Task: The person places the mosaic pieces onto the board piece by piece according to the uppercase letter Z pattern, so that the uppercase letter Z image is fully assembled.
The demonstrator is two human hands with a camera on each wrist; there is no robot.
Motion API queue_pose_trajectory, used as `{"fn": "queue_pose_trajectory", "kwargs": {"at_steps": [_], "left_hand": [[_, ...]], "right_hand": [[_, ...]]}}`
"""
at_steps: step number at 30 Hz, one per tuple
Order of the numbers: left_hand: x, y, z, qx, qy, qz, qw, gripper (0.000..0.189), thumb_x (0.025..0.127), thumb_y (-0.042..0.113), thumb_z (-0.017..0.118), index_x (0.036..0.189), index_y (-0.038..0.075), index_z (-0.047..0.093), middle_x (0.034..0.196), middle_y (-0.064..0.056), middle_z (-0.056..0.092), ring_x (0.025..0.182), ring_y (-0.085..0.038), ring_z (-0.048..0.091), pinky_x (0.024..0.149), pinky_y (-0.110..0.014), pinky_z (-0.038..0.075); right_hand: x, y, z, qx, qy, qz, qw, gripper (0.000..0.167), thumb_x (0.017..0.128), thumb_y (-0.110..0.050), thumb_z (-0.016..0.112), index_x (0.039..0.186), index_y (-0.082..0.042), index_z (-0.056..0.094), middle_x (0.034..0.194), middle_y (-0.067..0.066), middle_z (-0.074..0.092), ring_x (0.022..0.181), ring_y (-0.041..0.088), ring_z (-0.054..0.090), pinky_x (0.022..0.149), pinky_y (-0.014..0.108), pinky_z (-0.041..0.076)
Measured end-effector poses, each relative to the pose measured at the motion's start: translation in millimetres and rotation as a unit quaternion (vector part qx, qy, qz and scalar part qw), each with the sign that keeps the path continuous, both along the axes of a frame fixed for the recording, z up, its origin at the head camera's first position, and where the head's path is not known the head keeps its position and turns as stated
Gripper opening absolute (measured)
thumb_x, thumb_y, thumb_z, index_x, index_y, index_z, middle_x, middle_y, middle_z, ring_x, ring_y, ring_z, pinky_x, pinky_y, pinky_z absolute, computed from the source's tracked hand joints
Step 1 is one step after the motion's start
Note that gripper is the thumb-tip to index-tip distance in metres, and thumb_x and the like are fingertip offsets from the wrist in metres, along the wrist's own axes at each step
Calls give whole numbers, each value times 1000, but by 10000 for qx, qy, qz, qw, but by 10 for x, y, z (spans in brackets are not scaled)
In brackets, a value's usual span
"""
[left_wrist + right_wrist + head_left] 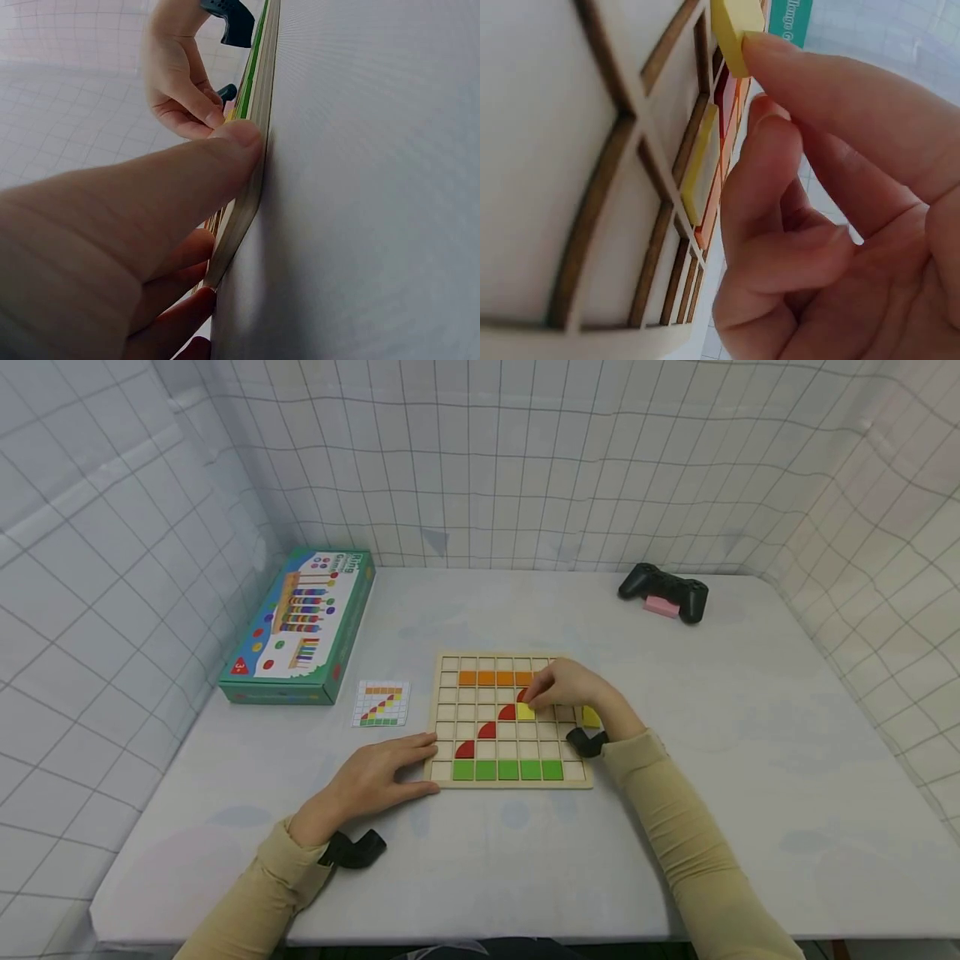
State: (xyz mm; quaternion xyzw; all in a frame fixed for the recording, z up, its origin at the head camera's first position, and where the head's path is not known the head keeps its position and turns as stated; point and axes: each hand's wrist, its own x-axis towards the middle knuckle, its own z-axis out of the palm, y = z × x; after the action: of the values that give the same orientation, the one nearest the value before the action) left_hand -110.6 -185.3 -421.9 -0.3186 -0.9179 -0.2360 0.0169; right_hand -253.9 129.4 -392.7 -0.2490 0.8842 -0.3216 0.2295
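Observation:
A wooden grid board lies on the table. In it sit a row of orange squares, a diagonal of red quarter-round tiles and a green row. My right hand is over the board's upper right, its fingers curled, pinching a yellow square tile that stands tilted at a cell. A second yellow tile shows near those fingers in the right wrist view. My left hand rests at the board's left side, fingers extended, thumb touching the board's edge.
A small pattern card lies left of the board, with a green game box behind it. Another yellow piece is by the right wrist. A black game controller sits at the back right on a pink block.

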Motion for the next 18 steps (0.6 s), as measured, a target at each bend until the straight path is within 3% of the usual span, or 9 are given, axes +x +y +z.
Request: {"fn": "queue_pose_trajectory", "kwargs": {"at_steps": [9, 18], "left_hand": [[-3, -9, 1, 22, 65, -55, 10000, 61, 83, 44, 69, 126, 2, 60, 136, -8, 52, 123, -23, 50, 96, -41, 45], [-5, -4, 3, 13, 21, -41, 10000, 61, 83, 44, 69, 127, 3, 60, 136, -8, 52, 123, -23, 50, 96, -41, 45]], "right_hand": [[25, 349, 169, -299, 224, -341, 9987, 23, 83, -14, 72, 104, -7, 72, 94, 5, 66, 85, 20, 56, 72, 32, 46], [59, 719, 133, -648, 445, -451, 9959, 28, 84, -18, 72, 109, -5, 69, 99, 7, 65, 86, 21, 55, 74, 31, 46]]}}
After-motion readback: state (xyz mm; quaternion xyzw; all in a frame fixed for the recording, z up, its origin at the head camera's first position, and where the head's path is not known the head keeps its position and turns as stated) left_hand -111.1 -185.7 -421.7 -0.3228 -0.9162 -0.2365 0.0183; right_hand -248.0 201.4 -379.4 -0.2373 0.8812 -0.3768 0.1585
